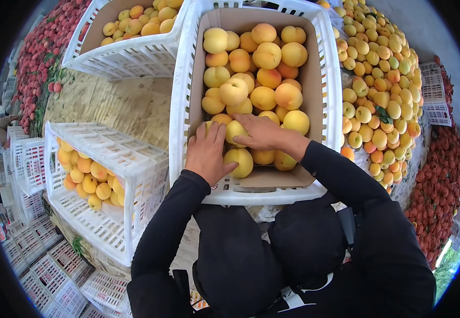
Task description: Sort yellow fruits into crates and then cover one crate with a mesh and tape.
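In front of my knees stands a white slatted plastic crate (331,119), lined with brown cardboard (313,79) and filled with yellow peaches (267,55), some blushed orange. My left hand (208,153) reaches over the crate's left side, fingers bent down onto the fruit. Its thumb touches a large yellow peach (239,163) near the front; what lies under its fingers is mostly hidden. The thumb and fingers of my right hand (262,133) are around a smaller yellow peach (236,132), which still sits among the others.
A loose heap of yellow peaches (381,91) lies to the right. Another filled crate (134,55) is at the far left. A crate tipped on its side (106,202) holds peaches. Red fruit (35,75) is piled beyond, with stacked crates (55,282) at lower left.
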A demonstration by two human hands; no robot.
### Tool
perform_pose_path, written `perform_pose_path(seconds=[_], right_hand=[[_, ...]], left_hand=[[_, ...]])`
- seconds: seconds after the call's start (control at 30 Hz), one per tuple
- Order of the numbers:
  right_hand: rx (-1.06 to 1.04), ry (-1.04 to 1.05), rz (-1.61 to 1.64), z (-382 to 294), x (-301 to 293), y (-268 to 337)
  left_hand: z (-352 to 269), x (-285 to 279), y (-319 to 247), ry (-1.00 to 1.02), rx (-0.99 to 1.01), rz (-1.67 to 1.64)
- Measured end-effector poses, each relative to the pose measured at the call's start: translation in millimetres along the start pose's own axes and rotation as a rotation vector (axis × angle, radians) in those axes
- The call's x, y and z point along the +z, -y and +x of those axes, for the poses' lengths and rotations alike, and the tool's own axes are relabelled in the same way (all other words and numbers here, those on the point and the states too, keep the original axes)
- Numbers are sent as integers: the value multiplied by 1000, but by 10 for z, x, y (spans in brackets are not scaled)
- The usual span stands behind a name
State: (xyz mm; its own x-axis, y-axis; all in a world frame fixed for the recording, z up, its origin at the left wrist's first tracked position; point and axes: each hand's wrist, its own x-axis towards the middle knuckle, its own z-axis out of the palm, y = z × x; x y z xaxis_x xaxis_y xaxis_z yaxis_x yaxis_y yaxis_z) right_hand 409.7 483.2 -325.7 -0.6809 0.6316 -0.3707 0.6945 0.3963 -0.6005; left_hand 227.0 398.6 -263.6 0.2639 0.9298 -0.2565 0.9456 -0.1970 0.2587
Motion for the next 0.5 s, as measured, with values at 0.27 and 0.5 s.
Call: perform_pose_path(seconds=[0.27, 0.5], right_hand=[[-2, 75, 36, -7, -151, -154], [29, 45, -428, -424, -195, -107]], left_hand=[[355, 163, -50, 7, 281, -92], [345, 239, -31, 69, 264, 51]])
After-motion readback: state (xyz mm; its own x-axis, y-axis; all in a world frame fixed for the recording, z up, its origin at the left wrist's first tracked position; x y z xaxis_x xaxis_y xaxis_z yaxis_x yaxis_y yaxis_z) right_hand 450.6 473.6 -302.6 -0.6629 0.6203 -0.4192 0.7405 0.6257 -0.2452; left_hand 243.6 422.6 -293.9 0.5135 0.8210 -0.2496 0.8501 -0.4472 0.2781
